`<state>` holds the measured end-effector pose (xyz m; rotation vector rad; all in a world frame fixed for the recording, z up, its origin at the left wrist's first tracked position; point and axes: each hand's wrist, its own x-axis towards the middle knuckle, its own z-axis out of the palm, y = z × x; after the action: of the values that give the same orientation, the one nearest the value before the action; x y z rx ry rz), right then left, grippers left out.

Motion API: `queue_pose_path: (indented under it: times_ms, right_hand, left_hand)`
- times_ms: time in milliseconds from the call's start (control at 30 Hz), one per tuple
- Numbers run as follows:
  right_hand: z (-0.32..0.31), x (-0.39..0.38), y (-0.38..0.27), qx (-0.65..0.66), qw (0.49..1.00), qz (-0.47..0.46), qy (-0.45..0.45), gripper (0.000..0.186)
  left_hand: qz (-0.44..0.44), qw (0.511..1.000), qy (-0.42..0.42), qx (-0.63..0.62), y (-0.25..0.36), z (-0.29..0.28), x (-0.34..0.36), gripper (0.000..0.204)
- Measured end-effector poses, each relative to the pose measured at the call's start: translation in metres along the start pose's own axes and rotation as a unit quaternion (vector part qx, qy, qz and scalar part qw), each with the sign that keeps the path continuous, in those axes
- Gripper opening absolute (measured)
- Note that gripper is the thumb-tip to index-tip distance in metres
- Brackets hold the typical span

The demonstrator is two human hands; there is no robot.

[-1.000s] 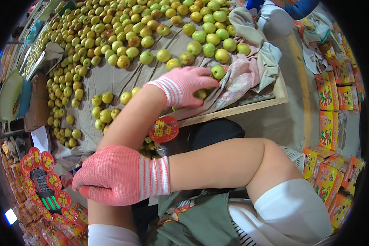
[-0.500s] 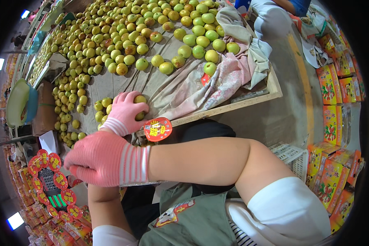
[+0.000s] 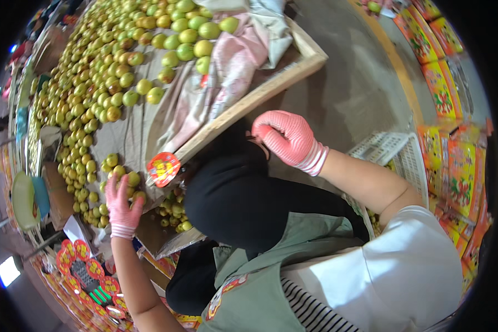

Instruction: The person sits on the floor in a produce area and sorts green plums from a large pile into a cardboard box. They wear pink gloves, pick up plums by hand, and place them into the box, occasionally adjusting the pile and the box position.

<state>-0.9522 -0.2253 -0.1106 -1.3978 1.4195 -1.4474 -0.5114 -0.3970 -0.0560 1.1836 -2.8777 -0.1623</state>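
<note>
My left hand (image 3: 123, 207), in a pink knit glove with a striped cuff, has its fingers spread beside a small cluster of green and brown jujubes (image 3: 133, 179). Its fingertips appear to touch them. My right hand (image 3: 288, 141), in a matching glove, hangs in the air above my knee, right of the table's wooden edge (image 3: 254, 99). Its fingers are curled in, and whatever lies inside them is hidden. Many more jujubes (image 3: 102, 91) cover the cloth-lined table. Below its edge, next to my left hand, an open box (image 3: 155, 229) holds several jujubes.
A red round tag (image 3: 163, 169) sits at the table's near corner. To my right stands a white plastic crate (image 3: 412, 160) with jujubes inside. Colourful printed cartons (image 3: 462, 171) are stacked farther right. My bent knee (image 3: 221, 182) is between the box and the crate.
My right hand has swung from the left, across my other arm, to the right over my knee. My left hand's fingers have spread beside the jujubes. The view has turned, showing the box and crate.
</note>
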Motion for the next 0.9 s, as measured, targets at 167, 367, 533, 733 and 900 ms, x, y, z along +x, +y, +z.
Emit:
queue_pose_path:
  times_ms: [167,367,533,733,900]
  right_hand:
    - [-0.018,-0.072,0.106,-0.081,0.939,0.333,-0.037,0.026]
    - [0.018,-0.113,0.235,0.046,0.828,0.558,-0.030,0.030]
    - [0.038,-0.129,0.305,0.034,0.837,0.532,-0.121,0.035]
    - [0.051,-0.116,0.292,-0.091,0.864,0.425,-0.256,0.038]
    - [0.057,-0.103,0.279,-0.049,0.857,0.444,-0.257,0.038]
  left_hand:
    - [-0.117,0.989,0.034,-0.085,-0.054,0.016,0.045,0.058]
    - [-0.216,0.968,-0.066,0.110,-0.051,0.013,0.076,0.029]
    - [-0.207,0.973,-0.099,0.024,-0.088,0.017,0.025,0.026]
    - [-0.199,0.979,-0.054,0.005,-0.044,0.030,-0.011,0.031]
    - [-0.257,0.963,-0.035,-0.078,-0.031,0.029,-0.044,0.037]
